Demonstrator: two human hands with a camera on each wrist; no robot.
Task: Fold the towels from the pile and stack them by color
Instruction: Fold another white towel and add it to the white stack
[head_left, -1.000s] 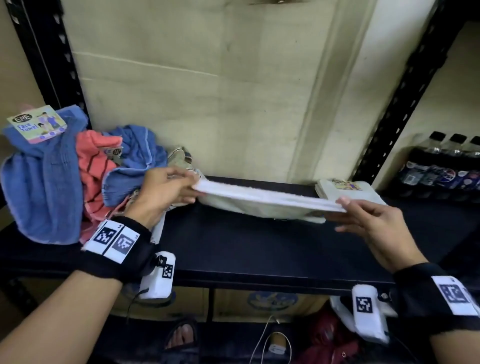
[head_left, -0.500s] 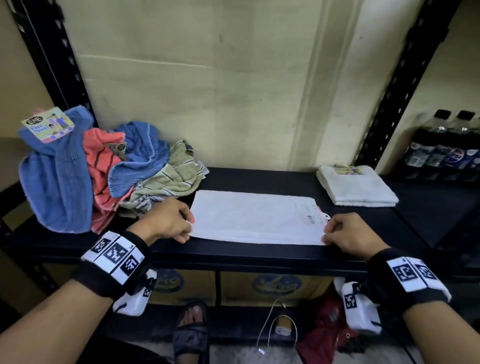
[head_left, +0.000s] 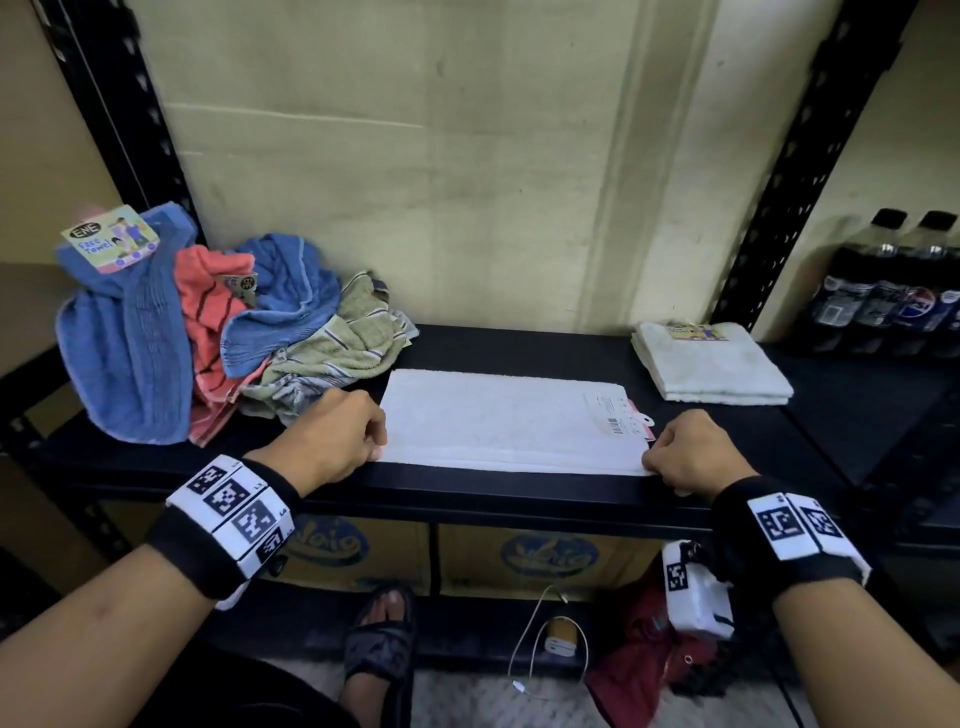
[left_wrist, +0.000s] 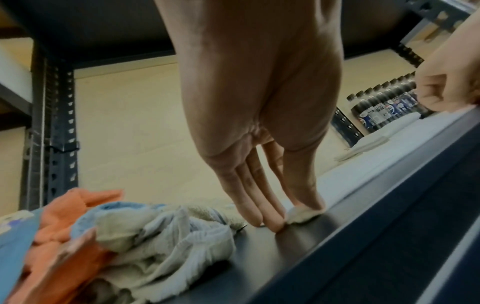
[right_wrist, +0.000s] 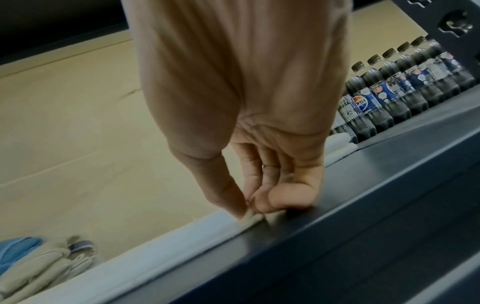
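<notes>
A white towel lies flat, folded lengthwise, on the black shelf, with a paper tag near its right end. My left hand pinches its near left corner between thumb and fingers. My right hand pinches the near right corner the same way. A loose pile of towels, blue, orange striped and pale green striped, sits at the left of the shelf. A folded white towel stack rests at the right.
Dark soda bottles stand on the adjoining shelf at the far right. Black perforated uprights frame the bay against a pale wall. Below the shelf are cardboard boxes, a cable, a red bag and a sandalled foot.
One second ago both hands held the white towel stretched in the air; it now lies flat on the shelf, with both hands drawn to its near corners.
</notes>
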